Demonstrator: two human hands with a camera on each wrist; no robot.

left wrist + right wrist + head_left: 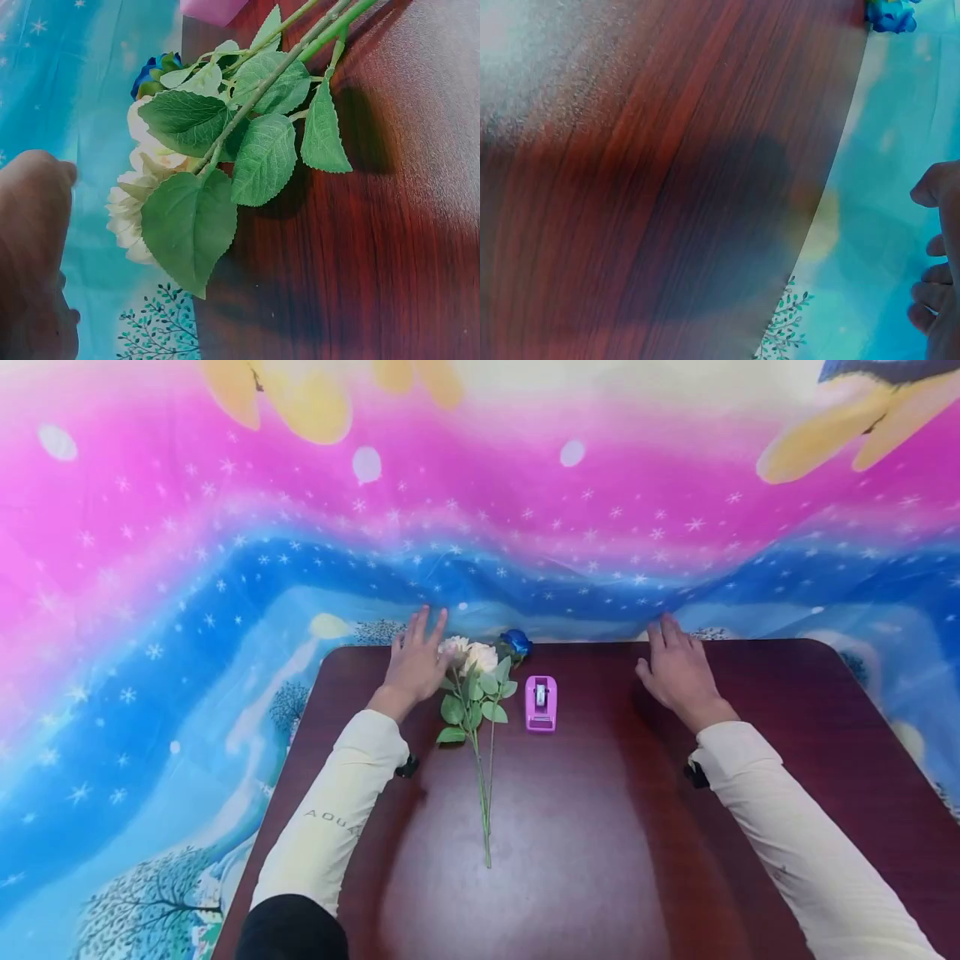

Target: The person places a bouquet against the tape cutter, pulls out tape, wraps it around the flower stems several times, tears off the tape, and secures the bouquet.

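My left hand [417,658] is at the far edge of the table with its fingers spread, just left of the flowers, holding nothing. Two pale cream artificial flowers [480,657] lie with green leaves [264,159] and long stems [486,810] pointing toward me. A blue flower [516,643] shows beside them at the far edge, its stem mostly hidden. To their right stands a pink tape dispenser [541,703] with a roll in it. Over the far right part of the table is my right hand [678,672], fingers extended, with nothing in it.
The dark red wooden table [555,843] has rounded far corners and a glossy reflection in its middle. Behind it hangs a pink and blue patterned cloth [480,527], which also runs down along the left side.
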